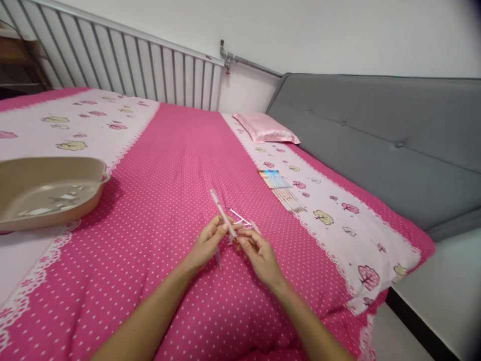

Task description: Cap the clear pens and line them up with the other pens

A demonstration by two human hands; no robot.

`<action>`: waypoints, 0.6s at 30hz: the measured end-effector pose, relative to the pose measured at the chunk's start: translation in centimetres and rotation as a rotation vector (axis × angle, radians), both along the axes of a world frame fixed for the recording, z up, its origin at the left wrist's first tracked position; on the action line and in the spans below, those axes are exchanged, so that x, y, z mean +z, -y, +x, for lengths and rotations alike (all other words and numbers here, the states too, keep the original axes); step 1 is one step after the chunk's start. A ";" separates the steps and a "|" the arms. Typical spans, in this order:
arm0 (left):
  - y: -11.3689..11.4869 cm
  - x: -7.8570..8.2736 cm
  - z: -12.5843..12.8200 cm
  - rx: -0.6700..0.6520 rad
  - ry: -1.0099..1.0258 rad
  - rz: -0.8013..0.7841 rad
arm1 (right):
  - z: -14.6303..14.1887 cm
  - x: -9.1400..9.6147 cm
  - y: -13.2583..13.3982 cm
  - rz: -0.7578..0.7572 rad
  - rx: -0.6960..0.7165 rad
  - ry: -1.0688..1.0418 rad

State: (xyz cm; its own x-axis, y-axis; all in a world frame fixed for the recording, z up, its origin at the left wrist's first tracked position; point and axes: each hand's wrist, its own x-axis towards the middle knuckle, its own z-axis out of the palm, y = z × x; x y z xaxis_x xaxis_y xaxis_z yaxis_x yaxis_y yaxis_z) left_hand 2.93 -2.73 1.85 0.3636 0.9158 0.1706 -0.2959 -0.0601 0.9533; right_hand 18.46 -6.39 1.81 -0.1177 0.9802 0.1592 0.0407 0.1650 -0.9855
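"Fingers of the left hand (205, 244) are on a slim pale pen (217, 200), over the bed (180, 150). Head view only. What could go wrong?"

"Slippage, I'd judge. The pen is thin and looks smooth, with much of its length standing free beyond the left thumb. A weak pinch could let it tilt or drop among the white sticks (239, 216) near the hands."

"Other causes?"

"Soft bed: a press on it might shift loose pieces. A clear tube (218, 259) is just below the left hand, where a knock could roll it. The row of pens (281, 190) and the basin (86, 205) sit well apart, so less exposed."

"Finger state?"

"Left: thumb and forefinger brought together around the pen, no gap visible. Right hand (263, 255): fingers curled in at the pen's lower end; whether they grip it, I cannot make out."
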 end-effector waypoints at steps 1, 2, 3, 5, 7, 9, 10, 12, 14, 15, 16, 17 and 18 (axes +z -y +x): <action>0.0 0.0 0.0 -0.021 -0.004 0.005 | 0.0 -0.1 0.0 -0.015 0.012 0.003; 0.0 0.0 -0.1 -0.045 -0.010 0.008 | 0.0 -0.1 0.0 -0.029 0.024 0.009; 0.1 0.0 -0.1 -0.067 -0.017 0.011 | 0.0 -0.2 0.0 -0.041 0.035 0.013; 0.1 -0.1 -0.1 -0.089 -0.031 0.020 | 0.1 -0.3 0.0 -0.050 0.048 0.007; 0.1 -0.1 0.0 -0.079 -0.049 0.030 | 0.1 -0.3 0.0 -0.047 0.048 -0.011; 0.1 -0.2 0.0 -0.056 -0.075 0.040 | 0.0 -0.2 -0.1 -0.044 0.032 -0.025; 0.1 -0.2 0.0 -0.049 -0.088 0.045 | 0.0 -0.2 -0.1 -0.043 0.021 -0.030; 0.1 -0.3 0.1 -0.047 -0.106 0.051 | 0.1 -0.2 -0.2 -0.037 -0.004 -0.046; 0.0 -0.4 0.0 -0.053 -0.109 0.054 | 0.1 -0.2 -0.2 -0.042 -0.030 -0.061; 0.0 -0.4 0.0 -0.059 -0.109 0.052 | 0.1 -0.2 -0.2 -0.051 -0.037 -0.063; 0.0 -0.4 0.0 -0.063 -0.109 0.051 | 0.1 -0.2 -0.3 -0.062 -0.039 -0.061; -0.1 -0.4 0.0 -0.063 -0.106 0.052 | 0.1 -0.2 -0.3 -0.072 -0.043 -0.057; -0.1 -0.3 0.0 -0.062 -0.104 0.051 | 0.1 -0.1 -0.3 -0.076 -0.049 -0.054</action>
State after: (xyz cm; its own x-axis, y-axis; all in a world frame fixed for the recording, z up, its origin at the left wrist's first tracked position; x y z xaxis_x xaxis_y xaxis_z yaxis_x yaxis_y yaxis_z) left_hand 2.92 -2.65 1.53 0.4374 0.8821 0.1750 -0.1998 -0.0944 0.9753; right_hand 18.53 -6.09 1.68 -0.0627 0.9940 0.0894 -0.0064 0.0892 -0.9960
